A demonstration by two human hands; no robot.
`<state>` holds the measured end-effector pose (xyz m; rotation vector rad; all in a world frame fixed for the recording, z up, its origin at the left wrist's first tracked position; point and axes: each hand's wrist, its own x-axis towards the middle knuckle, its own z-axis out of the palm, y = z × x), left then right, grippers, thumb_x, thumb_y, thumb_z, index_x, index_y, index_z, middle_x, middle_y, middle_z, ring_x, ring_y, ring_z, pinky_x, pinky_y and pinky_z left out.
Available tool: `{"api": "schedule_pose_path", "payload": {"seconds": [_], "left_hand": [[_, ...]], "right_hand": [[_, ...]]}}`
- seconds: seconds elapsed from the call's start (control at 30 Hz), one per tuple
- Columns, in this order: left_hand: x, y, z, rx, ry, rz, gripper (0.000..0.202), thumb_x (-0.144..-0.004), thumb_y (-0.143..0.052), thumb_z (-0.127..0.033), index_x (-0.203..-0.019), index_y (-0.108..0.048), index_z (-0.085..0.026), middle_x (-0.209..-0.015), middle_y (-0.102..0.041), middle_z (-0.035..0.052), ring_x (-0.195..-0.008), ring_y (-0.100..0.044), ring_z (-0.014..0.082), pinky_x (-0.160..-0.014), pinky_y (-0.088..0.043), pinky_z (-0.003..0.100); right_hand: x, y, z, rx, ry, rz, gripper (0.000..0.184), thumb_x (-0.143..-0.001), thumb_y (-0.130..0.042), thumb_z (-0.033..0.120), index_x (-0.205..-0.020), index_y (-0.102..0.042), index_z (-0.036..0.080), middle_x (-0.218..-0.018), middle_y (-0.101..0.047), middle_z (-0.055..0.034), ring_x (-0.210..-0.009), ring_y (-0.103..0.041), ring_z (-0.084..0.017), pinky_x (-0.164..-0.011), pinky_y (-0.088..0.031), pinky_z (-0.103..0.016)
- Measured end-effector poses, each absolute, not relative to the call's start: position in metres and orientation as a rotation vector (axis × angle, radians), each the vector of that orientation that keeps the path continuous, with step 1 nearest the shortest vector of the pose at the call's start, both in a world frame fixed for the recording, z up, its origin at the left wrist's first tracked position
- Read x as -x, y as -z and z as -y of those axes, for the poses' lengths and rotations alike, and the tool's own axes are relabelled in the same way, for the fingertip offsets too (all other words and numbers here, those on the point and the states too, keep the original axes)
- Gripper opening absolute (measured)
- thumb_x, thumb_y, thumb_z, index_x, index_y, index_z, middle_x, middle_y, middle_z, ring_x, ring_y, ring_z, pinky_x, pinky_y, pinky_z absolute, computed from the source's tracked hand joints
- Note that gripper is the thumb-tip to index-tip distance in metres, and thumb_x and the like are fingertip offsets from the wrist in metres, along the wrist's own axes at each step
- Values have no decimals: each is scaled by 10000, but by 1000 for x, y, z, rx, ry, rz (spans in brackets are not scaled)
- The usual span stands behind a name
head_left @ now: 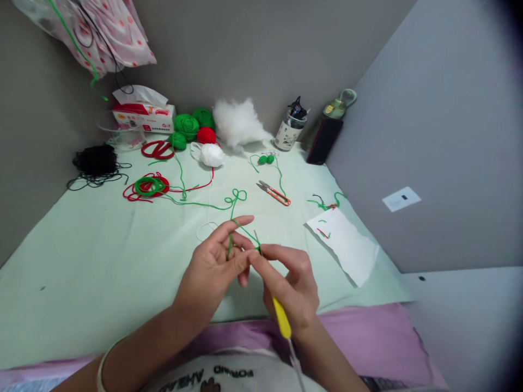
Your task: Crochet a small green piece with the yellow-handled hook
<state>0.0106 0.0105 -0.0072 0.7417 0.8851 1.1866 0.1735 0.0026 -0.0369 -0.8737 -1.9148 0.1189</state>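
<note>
Pale green cloth [102, 272], spread beneath the orange-handled snips [281, 198] and well out to either side of them. Behind the snips and to the left, a fluffy white heap of stuffing [239, 122]; farther left, a red-and-white tissue box [159, 117]. To the right of the snips and nearer the body, a ragged sheet of white paper [347, 245] with a few yarn scraps [323, 233] on top. In front of the snips, two hands, fingertip to fingertip: left hand [216, 256] pinched on the work, index finger raised under a strand of green yarn [230, 245]; right hand [292, 283] clamped on a hook [281, 318], yellow handle slanting down below the palm. Smallest, the green piece [258, 248], between the fingertips, in front of the snips and slightly left, mostly hidden; single stitches too small to make out.

Likeliest trouble, at a guess: a lost loop, from the hook slipping out of so tiny a piece; slack stitches, from the strand sliding off the raised finger; a snag, from loose curls left of the snips and the red-and-green coil [162, 183] farther left; an accidental cut, from careless handling of the snips beside the small green balls' [262, 160] trailing yarn.
</note>
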Motion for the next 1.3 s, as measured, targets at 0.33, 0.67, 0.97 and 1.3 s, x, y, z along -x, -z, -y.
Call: {"api": "schedule_pose_path", "payload": {"seconds": [0.33,0.67,0.97,1.3], "left_hand": [[2,7,-18,-607,-1081,-744,288,-899,-844,-256,-1178,-789,-206,-616,-553,-95,-400,-346,-12,-444,-270,166],[-10,15,-13,-688,-1147,-794,335,-859,-891,-275,-1185,-815,-280,-844,-701,-53,-496,-547,6,-524,-402,164],[-4,14,-21,-506,-1069,-736,234,-848,-875,-217,-1081,-853,-204,-591,-563,-73,-497,-465,24,-504,-394,131],[-9,10,-17,-587,-1086,-764,246,-823,-896,-244,-1059,-839,-207,-715,-689,-35,-545,-609,65,-567,-509,182]], "right_hand": [[-171,20,-10,800,-848,1285,213,-1050,-599,217,-1004,-802,264,-893,-739,-42,-695,-656,-157,-623,-583,-319],[-160,33,-5,895,-377,1646,367,-1002,-633,83,-1250,-769,316,-1126,-775,-74,-1004,-758,-213,-813,-656,-363],[-170,26,-16,824,-842,1262,203,-1039,-622,196,-1018,-809,271,-870,-738,-19,-683,-655,-139,-632,-570,-295],[-166,30,-16,806,-1023,1219,157,-1018,-691,251,-1028,-842,293,-969,-789,-26,-815,-685,-140,-719,-575,-270]]}}
